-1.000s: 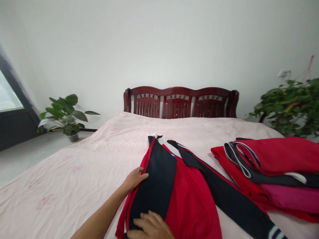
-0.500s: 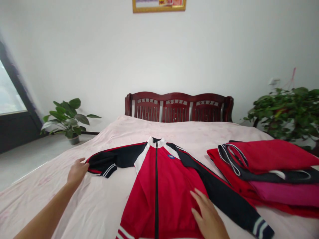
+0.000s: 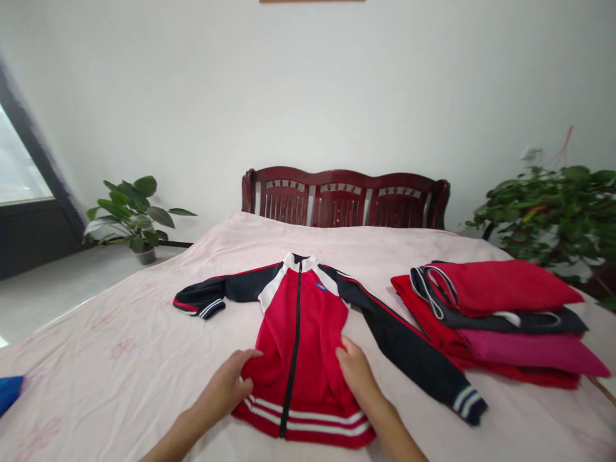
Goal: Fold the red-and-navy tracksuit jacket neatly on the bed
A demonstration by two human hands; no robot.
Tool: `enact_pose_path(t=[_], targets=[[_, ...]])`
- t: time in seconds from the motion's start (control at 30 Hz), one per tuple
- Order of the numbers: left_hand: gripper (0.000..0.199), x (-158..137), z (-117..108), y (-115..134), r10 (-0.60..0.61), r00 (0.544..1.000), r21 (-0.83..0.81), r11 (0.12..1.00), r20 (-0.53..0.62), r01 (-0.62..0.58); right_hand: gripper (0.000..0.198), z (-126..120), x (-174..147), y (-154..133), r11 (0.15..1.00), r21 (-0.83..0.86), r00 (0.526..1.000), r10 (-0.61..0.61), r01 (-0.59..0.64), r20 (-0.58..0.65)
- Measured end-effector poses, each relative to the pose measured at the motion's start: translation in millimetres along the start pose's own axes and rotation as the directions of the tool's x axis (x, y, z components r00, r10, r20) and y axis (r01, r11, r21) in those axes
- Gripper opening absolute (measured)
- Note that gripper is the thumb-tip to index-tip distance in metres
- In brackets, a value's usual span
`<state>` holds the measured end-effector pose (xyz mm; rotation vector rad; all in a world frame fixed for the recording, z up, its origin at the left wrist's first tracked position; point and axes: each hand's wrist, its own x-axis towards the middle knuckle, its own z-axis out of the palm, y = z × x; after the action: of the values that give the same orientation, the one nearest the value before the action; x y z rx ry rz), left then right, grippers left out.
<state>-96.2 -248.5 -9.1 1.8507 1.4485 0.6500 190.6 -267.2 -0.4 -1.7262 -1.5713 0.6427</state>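
A red zip-up jacket (image 3: 317,359) with a white collar, navy sleeves and white hem stripes lies front up on the bed. My left hand (image 3: 226,388) is at the jacket's left side, above the hem, with fingers and thumb closed about the edge. On the opposite side my right hand (image 3: 359,372) grips the other edge, its fingertips partly hidden by the cloth. The red fabric is creased between both hands. One navy sleeve (image 3: 253,284) reaches left and bends at its cuff; the other sleeve (image 3: 409,343) runs straight down to the right.
Folded clothes (image 3: 510,289) in red, dark grey and magenta are stacked at the right on the pink bedsheet (image 3: 129,359). Something blue (image 3: 9,391) shows at the left edge. Beyond stand a dark red wooden bench back (image 3: 339,199) and potted plants (image 3: 137,212) on both sides.
My left hand has left the sleeve's bend and come to the jacket's left side. My right hand has shifted from the jacket front to its right edge. The jacket's body has narrowed.
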Motion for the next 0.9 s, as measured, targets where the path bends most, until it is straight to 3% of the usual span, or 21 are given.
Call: enact_pose_path(t=[0.07,0.1,0.17,0.2,0.23,0.27,0.33,0.37,0.43,0.5,0.57,0.67,0.73,0.83,0.9], targets=[[0.051,12,-27,9,-0.09,0.996,-0.264,0.961,0.005,0.088,0.036,26,-18,-41,0.993,0.072,0.99,-0.097,0.09,0.106],[0.051,16,-38,13,-0.103,0.994,-0.368,0.924,0.022,0.104,0.033,36,-28,-58,0.979,0.106,0.958,-0.191,0.172,0.214],[0.056,16,-48,17,-0.089,0.996,-0.419,0.903,0.03,0.093,0.028,44,-41,-79,0.914,0.245,0.781,-0.405,0.325,0.476],[0.061,12,-46,18,-0.066,0.998,-0.358,0.931,0.016,0.067,0.026,42,-42,-82,0.88,0.308,0.702,-0.474,0.362,0.532],[0.07,5,-39,18,-0.05,0.999,-0.253,0.966,0.003,0.049,0.026,35,-38,-79,0.863,0.34,0.686,-0.504,0.373,0.525],[0.082,-3,-28,17,-0.04,0.999,-0.127,0.991,-0.007,0.038,0.028,25,-28,-70,0.87,0.325,0.737,-0.489,0.371,0.466],[0.109,-18,1,15,-0.032,0.999,0.102,0.994,0.014,0.03,0.033,-2,2,-41,0.948,0.144,0.936,-0.305,0.282,0.177],[0.115,-24,16,15,-0.04,0.999,0.194,0.98,0.025,0.035,0.037,-17,20,-23,0.978,-0.02,0.978,-0.205,0.206,0.045],[0.113,-31,40,17,-0.061,0.998,0.336,0.941,0.019,0.051,0.058,-44,55,14,0.94,-0.341,0.99,-0.031,-0.017,-0.135],[0.101,-29,51,19,-0.048,0.999,0.415,0.909,-0.007,0.047,0.075,-64,81,42,0.877,-0.461,0.986,0.076,-0.136,-0.145],[0.088,-21,48,17,-0.011,0.999,0.422,0.906,-0.044,0.028,0.064,-76,96,56,0.872,-0.455,0.983,0.162,-0.183,-0.085],[0.074,-4,14,5,0.06,0.989,0.335,0.942,-0.138,-0.01,0.027,-75,107,47,0.905,-0.377,0.978,0.206,-0.197,-0.018],[0.064,8,-24,-4,0.127,0.951,0.299,0.954,-0.282,-0.039,0.021,-55,104,22,0.93,-0.328,0.985,0.175,-0.163,0.007],[0.048,22,-87,-7,0.246,0.778,0.341,0.939,-0.578,-0.043,0.026,4,72,-32,0.991,-0.127,0.998,0.04,-0.034,0.045],[0.043,27,-124,-2,0.27,0.65,0.355,0.935,-0.71,0.0,0.025,51,39,-67,0.95,0.3,0.986,-0.126,0.089,0.106]])
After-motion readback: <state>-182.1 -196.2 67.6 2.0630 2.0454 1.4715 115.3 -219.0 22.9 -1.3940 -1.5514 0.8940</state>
